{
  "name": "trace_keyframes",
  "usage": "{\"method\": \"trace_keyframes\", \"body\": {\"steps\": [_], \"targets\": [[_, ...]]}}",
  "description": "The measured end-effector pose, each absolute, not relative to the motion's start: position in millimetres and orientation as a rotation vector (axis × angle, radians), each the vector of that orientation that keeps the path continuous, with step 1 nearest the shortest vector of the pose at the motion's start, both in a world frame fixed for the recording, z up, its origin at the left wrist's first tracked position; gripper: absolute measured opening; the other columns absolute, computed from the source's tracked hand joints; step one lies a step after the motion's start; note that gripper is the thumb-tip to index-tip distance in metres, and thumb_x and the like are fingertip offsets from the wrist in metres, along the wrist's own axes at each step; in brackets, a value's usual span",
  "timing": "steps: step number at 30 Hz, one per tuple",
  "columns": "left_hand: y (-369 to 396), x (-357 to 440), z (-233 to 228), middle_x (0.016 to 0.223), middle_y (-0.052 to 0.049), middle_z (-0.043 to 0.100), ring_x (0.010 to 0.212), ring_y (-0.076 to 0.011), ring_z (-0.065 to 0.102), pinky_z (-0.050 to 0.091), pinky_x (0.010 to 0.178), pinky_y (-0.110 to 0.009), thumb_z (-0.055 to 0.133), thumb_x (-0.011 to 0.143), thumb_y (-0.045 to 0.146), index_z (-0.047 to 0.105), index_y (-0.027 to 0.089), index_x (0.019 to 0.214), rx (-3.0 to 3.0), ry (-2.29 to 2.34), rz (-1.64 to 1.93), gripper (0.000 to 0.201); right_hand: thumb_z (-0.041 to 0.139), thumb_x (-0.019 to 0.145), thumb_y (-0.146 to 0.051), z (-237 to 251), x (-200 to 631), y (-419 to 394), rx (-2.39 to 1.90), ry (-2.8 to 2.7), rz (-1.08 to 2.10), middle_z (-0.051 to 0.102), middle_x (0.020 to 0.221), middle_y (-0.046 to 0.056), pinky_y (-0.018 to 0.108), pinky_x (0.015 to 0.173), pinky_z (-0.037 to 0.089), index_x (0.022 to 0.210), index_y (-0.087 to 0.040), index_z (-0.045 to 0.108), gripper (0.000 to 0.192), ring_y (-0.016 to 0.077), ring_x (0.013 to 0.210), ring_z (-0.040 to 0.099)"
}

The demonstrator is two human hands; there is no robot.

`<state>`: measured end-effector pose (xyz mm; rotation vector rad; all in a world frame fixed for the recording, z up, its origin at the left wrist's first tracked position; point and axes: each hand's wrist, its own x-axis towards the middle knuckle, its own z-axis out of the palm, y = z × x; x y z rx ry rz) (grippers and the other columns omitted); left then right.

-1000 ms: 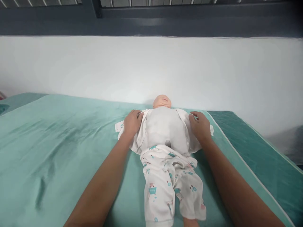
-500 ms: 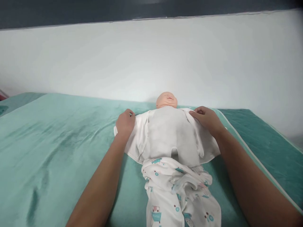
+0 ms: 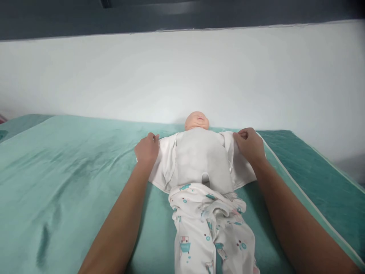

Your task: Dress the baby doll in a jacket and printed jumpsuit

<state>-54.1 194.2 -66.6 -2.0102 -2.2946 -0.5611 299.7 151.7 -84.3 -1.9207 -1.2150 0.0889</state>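
Observation:
A baby doll [image 3: 197, 120] lies on its back with its head toward the wall. Over its torso is a white baby shirt [image 3: 196, 160], the two sides spread outward. Patterned baby pants [image 3: 194, 213] with blue prints cover its legs. My left hand [image 3: 147, 149] is closed at the shirt's left sleeve, fingertips partly hidden. On the opposite side my right hand [image 3: 250, 145] pinches the right edge of the shirt near the shoulder between thumb and fingers. The doll's arms are hidden under the cloth.
A light green blanket [image 3: 85, 171] with some wrinkles covers the surface. Darker green cloth [image 3: 308, 160] shows at the right beyond its pale border. Behind the doll's head rises a white wall [image 3: 171, 76] with a dark band [image 3: 142, 15] above.
The right hand has drawn the shirt's edge slightly outward, away from the doll's chest. The left hand stays at its sleeve. The view has shifted a little.

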Motion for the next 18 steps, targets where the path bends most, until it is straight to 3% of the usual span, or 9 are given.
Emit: {"method": "trace_keyframes", "body": {"steps": [8,18], "targets": [[172.4,-61.4,-64.7,0.09,-0.012,0.073,0.088,-0.0316,0.068,0.043,0.068,-0.035,0.026,0.097,0.05,0.062,0.022,0.105,-2.002,-2.268,-0.526,0.047,0.056,0.08,-0.047,-89.2,309.0,115.9,-2.021,-1.184,0.091,0.069,0.083,0.006,0.034,0.069,0.041,0.09,-0.022,0.062,0.028,0.0234,0.08,0.061],[139.7,-74.7,-77.4,0.098,-0.013,0.073,0.09,-0.0328,0.068,0.044,0.067,-0.037,0.028,0.096,0.052,0.057,0.023,0.114,-2.035,-2.264,-0.486,0.045,0.057,0.079,-0.052,-113.7,316.7,74.1,-2.023,-1.292,0.227,0.066,0.074,0.001,0.031,0.063,0.041,0.113,-0.021,0.059,0.046,0.0213,0.069,0.061]]}}
